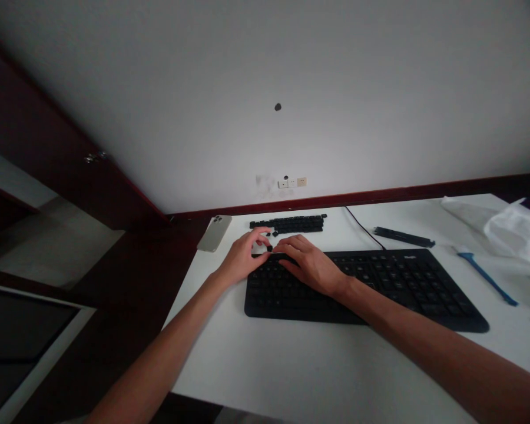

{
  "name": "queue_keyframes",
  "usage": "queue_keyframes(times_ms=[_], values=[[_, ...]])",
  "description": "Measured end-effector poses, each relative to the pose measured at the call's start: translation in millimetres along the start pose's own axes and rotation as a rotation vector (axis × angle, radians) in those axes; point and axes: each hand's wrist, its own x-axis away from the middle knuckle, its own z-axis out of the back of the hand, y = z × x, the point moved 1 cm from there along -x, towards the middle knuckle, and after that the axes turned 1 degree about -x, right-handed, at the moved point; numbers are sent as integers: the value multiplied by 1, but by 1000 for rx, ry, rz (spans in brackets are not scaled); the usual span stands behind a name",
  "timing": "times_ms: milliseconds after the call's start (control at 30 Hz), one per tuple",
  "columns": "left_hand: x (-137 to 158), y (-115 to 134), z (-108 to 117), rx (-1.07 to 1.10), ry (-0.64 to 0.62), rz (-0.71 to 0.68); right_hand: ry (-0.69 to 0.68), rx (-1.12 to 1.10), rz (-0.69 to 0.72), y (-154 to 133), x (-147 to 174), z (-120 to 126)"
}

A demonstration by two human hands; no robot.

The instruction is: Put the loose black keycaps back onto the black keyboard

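A long black keyboard (401,282) lies on the white table, several of its keys hidden under my hands. My left hand (245,254) is at its upper left corner, thumb and fingers curled round a small black keycap (270,248). The fingertips of my right hand (311,262) reach to the same keycap. That hand lies low over the keys, palm down, its fingers stretched out and slightly apart. Just behind the fingers, a loose keycap (275,234) sits in front of rows of black keycaps (298,225) laid out on the table.
A phone (215,233) lies face down at the table's (265,365) left edge. The keyboard cable (364,228) runs to the back. A black strip (404,237), a blue tool (488,278) and white crumpled wrapping (519,229) lie to the right. Behind is a wall with sockets (292,183).
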Motion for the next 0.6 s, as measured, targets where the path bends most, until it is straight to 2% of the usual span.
queue_keyframes(times_ms=[100, 233, 600], values=[[10, 12, -6, 145, -58, 10, -14, -50, 41, -2, 1, -1], [14, 12, -10, 289, -101, 32, -12, -73, 23, -2, 3, -3], [17, 0, -8, 393, -199, 8, -51, -133, -14, -2, 3, -3]])
